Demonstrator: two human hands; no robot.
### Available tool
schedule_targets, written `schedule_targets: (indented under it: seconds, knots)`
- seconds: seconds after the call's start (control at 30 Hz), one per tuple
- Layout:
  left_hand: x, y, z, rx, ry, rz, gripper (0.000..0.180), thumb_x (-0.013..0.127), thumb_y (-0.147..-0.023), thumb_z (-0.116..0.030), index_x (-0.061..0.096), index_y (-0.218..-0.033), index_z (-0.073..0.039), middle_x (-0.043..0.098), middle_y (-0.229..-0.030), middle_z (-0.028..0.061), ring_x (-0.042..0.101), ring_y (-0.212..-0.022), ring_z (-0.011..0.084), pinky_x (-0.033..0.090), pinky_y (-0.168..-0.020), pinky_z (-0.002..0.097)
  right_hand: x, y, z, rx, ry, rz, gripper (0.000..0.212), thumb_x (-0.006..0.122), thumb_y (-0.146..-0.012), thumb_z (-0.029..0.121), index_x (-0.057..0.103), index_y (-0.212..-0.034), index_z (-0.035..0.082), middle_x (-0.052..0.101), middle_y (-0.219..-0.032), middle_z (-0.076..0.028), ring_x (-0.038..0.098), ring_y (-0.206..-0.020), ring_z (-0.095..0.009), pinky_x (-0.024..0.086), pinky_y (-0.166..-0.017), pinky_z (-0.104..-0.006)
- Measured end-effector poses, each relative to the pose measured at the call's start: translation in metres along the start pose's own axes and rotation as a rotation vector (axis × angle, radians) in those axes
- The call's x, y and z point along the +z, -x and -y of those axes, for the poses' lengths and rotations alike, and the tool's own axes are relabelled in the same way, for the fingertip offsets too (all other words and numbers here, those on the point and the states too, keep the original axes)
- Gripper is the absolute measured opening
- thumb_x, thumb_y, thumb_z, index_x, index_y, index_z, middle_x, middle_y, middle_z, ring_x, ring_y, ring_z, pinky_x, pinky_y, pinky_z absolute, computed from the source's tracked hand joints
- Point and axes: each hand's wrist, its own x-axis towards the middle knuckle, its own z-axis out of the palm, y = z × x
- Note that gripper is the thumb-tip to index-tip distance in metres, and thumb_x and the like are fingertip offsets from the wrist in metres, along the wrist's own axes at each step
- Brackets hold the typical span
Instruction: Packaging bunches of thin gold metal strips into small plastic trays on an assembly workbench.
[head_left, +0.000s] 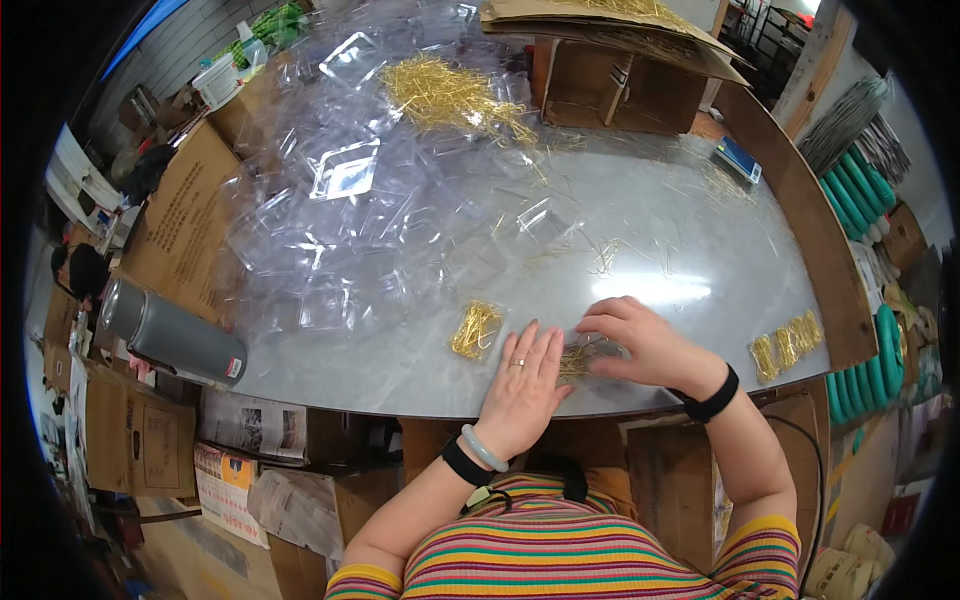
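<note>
My left hand [523,390] lies flat near the table's front edge, its fingers stretched out and close together. A small bunch of thin gold wire pieces [574,362], apparently hooks, sits between it and my right hand [645,345]. The right fingers are curved and apart from the thumb, around the right side of the bunch; I see nothing gripped in them. Just left of my left fingertips is a clear plastic case [475,330] filled with gold wire pieces. More filled cases [787,345] lie in a row near the table's right edge.
Clear plastic cases [340,230] are heaped over the table's left half, with a gold wire pile [445,95] on top. Loose wire pieces [605,255] lie mid-table. A grey bottle [175,330] stands at the left, a cardboard box [625,85] at the back, a small blue box [737,160] at right.
</note>
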Motion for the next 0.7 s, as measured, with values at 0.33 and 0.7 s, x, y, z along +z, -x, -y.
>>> schedule_targets:
  seconds: [0.33, 0.7]
  knots:
    - [-0.006, -0.004, -0.006, 0.051, -0.063, 0.074, 0.063, 0.063, -0.096, -0.021, 0.038, -0.152, -0.005, 0.049, -0.147, 0.0119, 0.036, -0.143, 0.0367, 0.022, -0.119, 0.0562, 0.035, 0.034, 0.024, 0.161, -0.077, -0.282, 0.024, 0.065, -0.084, -0.001, 0.068, -0.107, 0.002, 0.065, -0.104, -0.015, 0.063, -0.099, -0.034, 0.052, -0.089, -0.0416]
    - [-0.006, -0.003, -0.006, 0.071, -0.059, 0.101, 0.061, 0.062, -0.094, -0.013, 0.039, -0.149, -0.001, 0.049, -0.144, 0.0154, 0.04, -0.141, 0.0365, 0.024, -0.12, 0.0549, 0.078, 0.03, 0.048, 0.176, -0.458, -0.385, 0.072, 0.07, -0.089, 0.009, 0.033, -0.15, -0.002, 0.035, -0.154, -0.026, 0.035, -0.142, -0.048, 0.031, -0.118, -0.0512]
